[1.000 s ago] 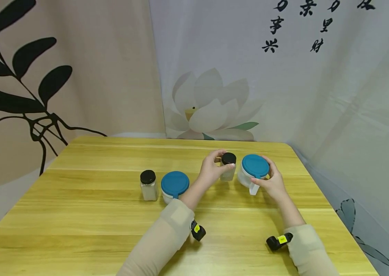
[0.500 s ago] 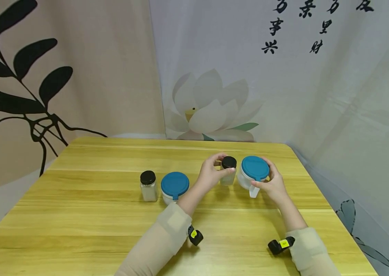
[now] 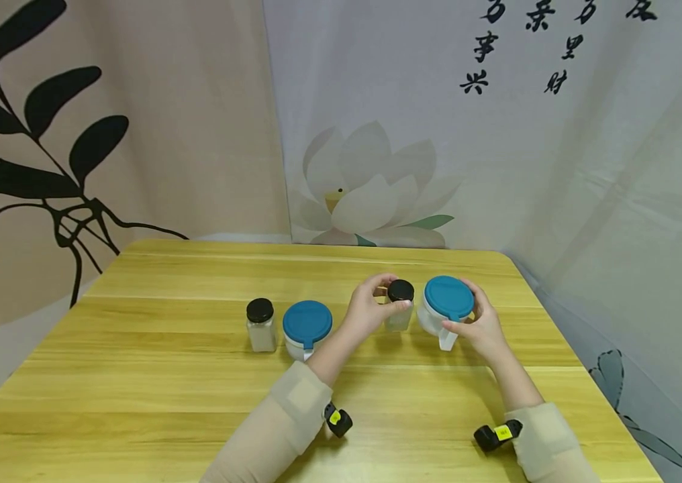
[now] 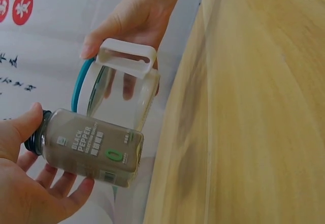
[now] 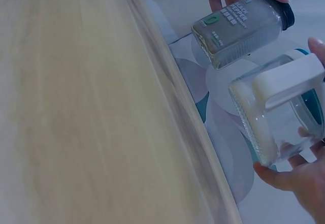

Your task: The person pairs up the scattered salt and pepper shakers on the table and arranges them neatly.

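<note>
My left hand (image 3: 370, 310) grips a black pepper jar (image 3: 399, 320) with a black lid, fingers and thumb around its upper part. In the left wrist view the jar's label (image 4: 86, 141) reads "BLACK PEPPER". To the right, my right hand (image 3: 481, 325) holds a clear seasoning jar (image 3: 448, 299) with a blue lid and a white handle. The right wrist view shows pale contents along that jar's base and its handle (image 5: 292, 81) turned toward the camera. Both jars are held side by side, close together, and look raised off the table (image 4: 249, 132).
On the table (image 3: 154, 402), left of my left forearm, stands a second black-lidded jar (image 3: 261, 327). Next to it is another blue-lidded jar (image 3: 307, 323), partly behind the forearm. A printed curtain (image 3: 371, 100) hangs along the table's far edge.
Both hands have drawn slightly nearer to me with their jars, the pepper jar a little more than the blue-lidded one. The two jars on the left have stayed put.
</note>
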`<state>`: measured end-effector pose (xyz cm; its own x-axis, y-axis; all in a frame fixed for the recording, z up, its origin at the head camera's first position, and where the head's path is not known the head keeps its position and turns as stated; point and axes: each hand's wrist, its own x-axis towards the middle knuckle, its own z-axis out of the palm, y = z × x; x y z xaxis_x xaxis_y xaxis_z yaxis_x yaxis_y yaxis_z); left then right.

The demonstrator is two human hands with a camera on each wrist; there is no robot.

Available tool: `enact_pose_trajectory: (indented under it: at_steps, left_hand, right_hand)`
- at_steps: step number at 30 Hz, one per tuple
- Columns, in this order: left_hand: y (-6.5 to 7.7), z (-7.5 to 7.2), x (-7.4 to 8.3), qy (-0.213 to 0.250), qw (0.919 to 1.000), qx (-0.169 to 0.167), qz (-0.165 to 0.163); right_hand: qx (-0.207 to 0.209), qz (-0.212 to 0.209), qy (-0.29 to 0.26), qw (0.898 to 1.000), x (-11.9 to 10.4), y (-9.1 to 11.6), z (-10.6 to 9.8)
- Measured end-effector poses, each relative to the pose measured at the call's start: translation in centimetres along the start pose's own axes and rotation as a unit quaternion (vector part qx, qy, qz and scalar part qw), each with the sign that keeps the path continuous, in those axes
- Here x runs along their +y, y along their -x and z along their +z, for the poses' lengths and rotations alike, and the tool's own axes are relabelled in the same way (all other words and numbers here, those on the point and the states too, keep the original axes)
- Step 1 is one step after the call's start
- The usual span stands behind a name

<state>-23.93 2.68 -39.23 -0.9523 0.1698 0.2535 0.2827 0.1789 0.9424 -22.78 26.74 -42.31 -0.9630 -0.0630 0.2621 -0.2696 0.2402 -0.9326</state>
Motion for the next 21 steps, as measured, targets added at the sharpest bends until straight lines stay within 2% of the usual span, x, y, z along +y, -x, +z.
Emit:
enact_pose_trajectory:
  at_steps: [5,21]
  left_hand:
    - [0.3,-0.2,-0.1,-0.002,1.0,0.0,0.001]
    - [1.4,-0.5,-0.4,0.005,0.9998,-0.005,-0.017]
  right_hand:
    - [-0.003,-0.002,0.011,1.0,-0.4,0.3,0.0]
    - [-0.017,-0.016,-0.002,1.0,-0.6,1.0,0.3]
